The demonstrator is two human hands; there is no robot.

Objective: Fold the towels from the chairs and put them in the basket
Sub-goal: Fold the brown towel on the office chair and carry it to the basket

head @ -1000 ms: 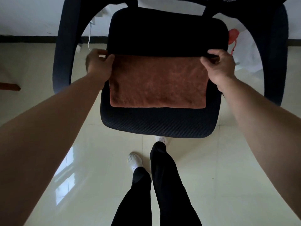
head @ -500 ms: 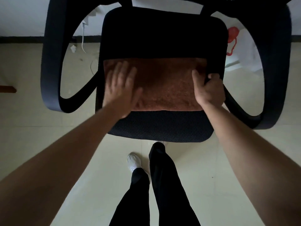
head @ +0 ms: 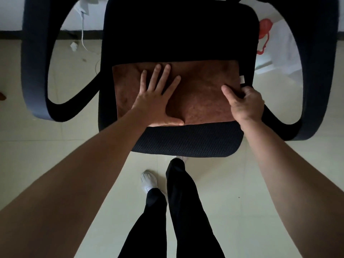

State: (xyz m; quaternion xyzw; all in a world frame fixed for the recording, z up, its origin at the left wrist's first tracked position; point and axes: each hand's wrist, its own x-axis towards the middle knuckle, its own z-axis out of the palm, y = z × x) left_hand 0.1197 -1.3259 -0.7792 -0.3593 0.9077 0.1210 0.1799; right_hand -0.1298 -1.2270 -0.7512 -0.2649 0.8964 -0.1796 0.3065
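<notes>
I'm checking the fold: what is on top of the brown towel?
The left hand lies flat on the brown towel, fingers spread. The right hand pinches its right edge, thumb on top. The cloth under both hands is covered.

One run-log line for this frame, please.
step: folding | left hand: pressed flat on brown towel | right hand: grips towel's right edge | towel: lies on chair seat

Brown towel (head: 201,90) folded, flat on black chair seat (head: 186,144); white tag right.
</notes>
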